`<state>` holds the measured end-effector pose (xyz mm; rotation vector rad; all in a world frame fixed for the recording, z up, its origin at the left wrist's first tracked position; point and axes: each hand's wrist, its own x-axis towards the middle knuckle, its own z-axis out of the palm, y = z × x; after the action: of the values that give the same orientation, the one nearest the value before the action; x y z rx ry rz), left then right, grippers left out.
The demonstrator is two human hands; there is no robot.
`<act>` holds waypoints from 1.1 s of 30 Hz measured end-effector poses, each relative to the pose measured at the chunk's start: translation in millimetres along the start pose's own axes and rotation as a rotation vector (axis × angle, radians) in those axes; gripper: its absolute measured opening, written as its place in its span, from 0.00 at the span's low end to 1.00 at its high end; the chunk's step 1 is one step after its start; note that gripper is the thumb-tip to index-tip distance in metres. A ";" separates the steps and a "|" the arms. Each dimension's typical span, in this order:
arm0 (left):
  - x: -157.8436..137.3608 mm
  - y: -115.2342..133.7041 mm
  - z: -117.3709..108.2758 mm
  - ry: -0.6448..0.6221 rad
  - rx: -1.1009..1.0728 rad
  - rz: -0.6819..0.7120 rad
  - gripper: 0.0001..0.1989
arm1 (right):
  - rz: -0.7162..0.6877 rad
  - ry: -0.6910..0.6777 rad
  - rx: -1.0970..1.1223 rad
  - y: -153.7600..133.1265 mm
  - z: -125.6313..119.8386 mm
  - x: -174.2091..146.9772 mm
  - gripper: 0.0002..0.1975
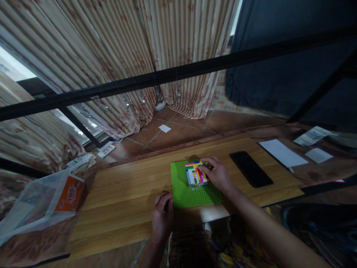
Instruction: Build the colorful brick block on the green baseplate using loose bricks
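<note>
A green studded baseplate (181, 197) lies on the wooden board. On it stands a block of multicoloured building bricks (195, 175), with white, yellow, red, blue and pink among them. My right hand (219, 174) reaches over the block's upper right corner, thumb and fingers pinched together at the bricks. Whether a loose brick sits in that pinch is too small to tell. My left hand (162, 214) rests beside the plate's lower left edge, fingers curled in. A tiny orange-red spot shows at its fingertips, and I cannot make out what it is.
Right of the plate lies a black phone (251, 169), with a sheet of white paper (281, 152) beyond it. A translucent plastic bin (41, 219) with an orange label stands left of the wooden board (119, 208). A dark bar (139, 82) crosses before the curtains.
</note>
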<state>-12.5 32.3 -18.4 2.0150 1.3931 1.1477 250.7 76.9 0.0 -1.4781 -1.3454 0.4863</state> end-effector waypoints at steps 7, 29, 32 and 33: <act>-0.4 -1.3 0.2 -0.006 0.018 0.003 0.07 | 0.288 0.084 0.282 2.8 6.8 -8.0 0.22; -0.2 -2.7 -0.4 -0.017 0.013 -0.054 0.08 | 0.432 0.095 0.378 5.8 23.6 0.9 0.21; -0.6 -4.5 -0.5 -0.006 -0.019 -0.093 0.08 | 0.427 0.079 0.371 5.7 22.5 2.6 0.21; -0.7 -4.6 -0.4 0.004 -0.042 -0.113 0.09 | 0.422 0.074 0.369 5.0 20.8 3.0 0.20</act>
<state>-15.4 33.5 -21.8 1.8805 1.4529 1.1232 236.8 88.9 -11.3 -1.4482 -0.8256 0.8889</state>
